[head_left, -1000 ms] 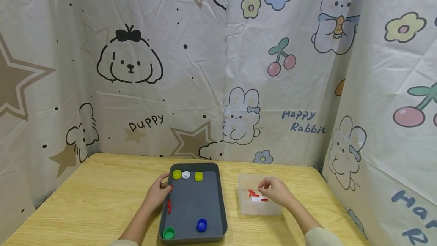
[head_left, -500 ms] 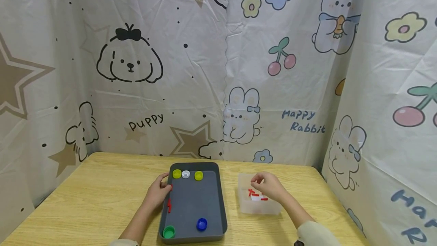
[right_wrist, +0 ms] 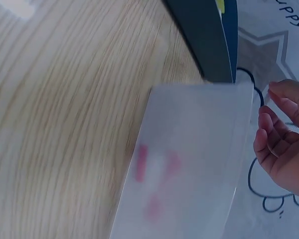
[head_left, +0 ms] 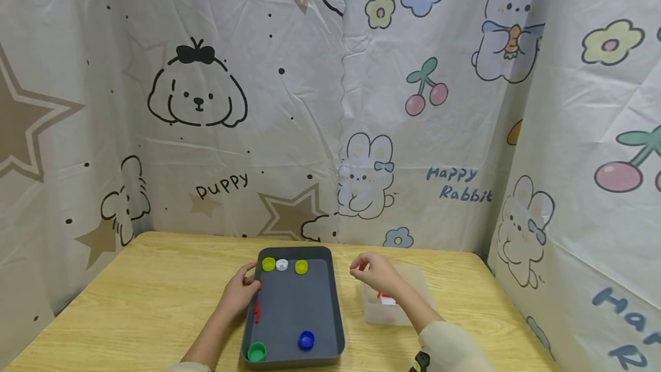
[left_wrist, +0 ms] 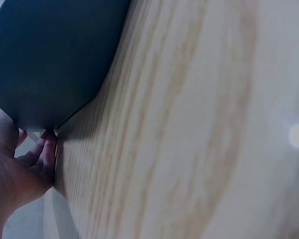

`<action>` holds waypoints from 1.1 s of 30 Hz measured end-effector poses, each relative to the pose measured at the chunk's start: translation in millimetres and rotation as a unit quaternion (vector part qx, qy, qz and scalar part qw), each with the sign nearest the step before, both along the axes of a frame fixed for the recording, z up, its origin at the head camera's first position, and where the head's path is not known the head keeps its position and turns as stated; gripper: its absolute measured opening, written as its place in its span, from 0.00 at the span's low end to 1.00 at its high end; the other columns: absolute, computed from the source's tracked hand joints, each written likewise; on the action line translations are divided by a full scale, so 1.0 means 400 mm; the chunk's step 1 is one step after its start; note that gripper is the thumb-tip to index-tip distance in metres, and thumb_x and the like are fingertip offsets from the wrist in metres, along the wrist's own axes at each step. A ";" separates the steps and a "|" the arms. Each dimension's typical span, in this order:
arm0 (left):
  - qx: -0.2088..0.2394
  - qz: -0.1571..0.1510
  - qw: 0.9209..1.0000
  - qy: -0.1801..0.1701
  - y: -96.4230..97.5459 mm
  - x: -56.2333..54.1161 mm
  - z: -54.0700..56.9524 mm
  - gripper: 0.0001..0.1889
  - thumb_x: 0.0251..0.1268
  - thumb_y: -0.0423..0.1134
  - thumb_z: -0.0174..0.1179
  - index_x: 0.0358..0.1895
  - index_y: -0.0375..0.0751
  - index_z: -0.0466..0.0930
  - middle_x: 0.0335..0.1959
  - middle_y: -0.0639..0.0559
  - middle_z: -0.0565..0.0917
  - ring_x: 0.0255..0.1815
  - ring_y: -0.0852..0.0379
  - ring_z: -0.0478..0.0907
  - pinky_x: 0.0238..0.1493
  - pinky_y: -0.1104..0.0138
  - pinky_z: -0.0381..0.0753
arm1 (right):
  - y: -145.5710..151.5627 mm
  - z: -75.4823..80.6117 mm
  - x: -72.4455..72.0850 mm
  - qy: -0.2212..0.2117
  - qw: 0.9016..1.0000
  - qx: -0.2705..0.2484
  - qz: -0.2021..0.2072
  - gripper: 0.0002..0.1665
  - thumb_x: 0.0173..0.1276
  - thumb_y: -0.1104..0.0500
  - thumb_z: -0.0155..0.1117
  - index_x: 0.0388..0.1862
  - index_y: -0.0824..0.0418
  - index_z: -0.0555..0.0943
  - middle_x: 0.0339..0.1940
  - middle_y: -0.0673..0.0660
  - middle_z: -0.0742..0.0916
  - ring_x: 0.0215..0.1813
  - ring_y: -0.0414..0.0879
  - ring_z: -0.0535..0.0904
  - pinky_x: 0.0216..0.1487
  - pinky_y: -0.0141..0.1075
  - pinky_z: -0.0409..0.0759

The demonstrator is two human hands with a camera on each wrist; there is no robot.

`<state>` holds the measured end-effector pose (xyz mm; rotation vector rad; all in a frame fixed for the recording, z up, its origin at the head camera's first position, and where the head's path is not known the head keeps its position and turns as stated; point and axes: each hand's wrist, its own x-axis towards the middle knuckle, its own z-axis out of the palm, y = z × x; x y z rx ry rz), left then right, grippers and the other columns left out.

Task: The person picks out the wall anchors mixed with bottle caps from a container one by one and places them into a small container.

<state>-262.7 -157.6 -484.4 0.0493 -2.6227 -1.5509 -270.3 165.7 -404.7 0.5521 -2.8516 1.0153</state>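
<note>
My left hand [head_left: 241, 290] grips the left rim of a dark grey tray [head_left: 294, 303], its thumb over the edge. In the left wrist view its fingers reach to the tray's outer wall. Inside the tray lie yellow, white, green and blue round caps, among them the green cap [head_left: 256, 352] and blue cap [head_left: 306, 340]. Small red sticks [head_left: 257, 312] lie along its left side. My right hand [head_left: 377, 272] is raised between tray and plastic box [head_left: 372, 313], thumb and fingers bent towards each other. I cannot tell whether something small is pinched there.
The translucent box holds several red sticks and a white piece [head_left: 388, 301], partly hidden by the right forearm. Both containers stand on a wooden table [head_left: 139, 303]. A printed curtain [head_left: 289, 102] closes off the back and the sides.
My right hand has moved left from over the box, towards the tray's right rim. The left hand and the tray have stayed where they were.
</note>
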 end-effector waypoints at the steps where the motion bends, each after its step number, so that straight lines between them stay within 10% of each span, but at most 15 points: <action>1: 0.001 0.001 1.000 -0.001 0.000 0.001 0.000 0.28 0.62 0.34 0.50 0.67 0.36 0.61 0.48 0.35 0.80 0.47 0.46 0.78 0.48 0.54 0.76 | -0.012 -0.001 -0.003 0.003 1.000 0.002 0.007 0.04 0.61 0.60 0.63 0.33 0.58 0.83 0.29 0.52 0.80 0.25 0.41 0.70 0.24 0.32 0.69; 14: 0.012 0.003 1.000 -0.003 -0.003 -0.001 -0.007 0.28 0.62 0.34 0.51 0.67 0.37 0.62 0.48 0.35 0.80 0.47 0.47 0.78 0.49 0.54 0.77 | -0.167 -0.044 -0.032 0.016 0.997 0.001 0.079 0.09 0.60 0.60 0.65 0.38 0.64 0.82 0.28 0.53 0.81 0.30 0.39 0.71 0.28 0.30 0.70; 33: 0.015 0.004 1.000 0.014 -0.007 -0.006 -0.018 0.25 0.66 0.37 0.53 0.66 0.40 0.64 0.46 0.38 0.82 0.47 0.49 0.78 0.48 0.55 0.77 | -0.351 -0.112 -0.043 -0.012 0.996 0.021 0.083 0.15 0.59 0.56 0.66 0.44 0.62 0.82 0.30 0.52 0.83 0.28 0.38 0.73 0.30 0.30 0.71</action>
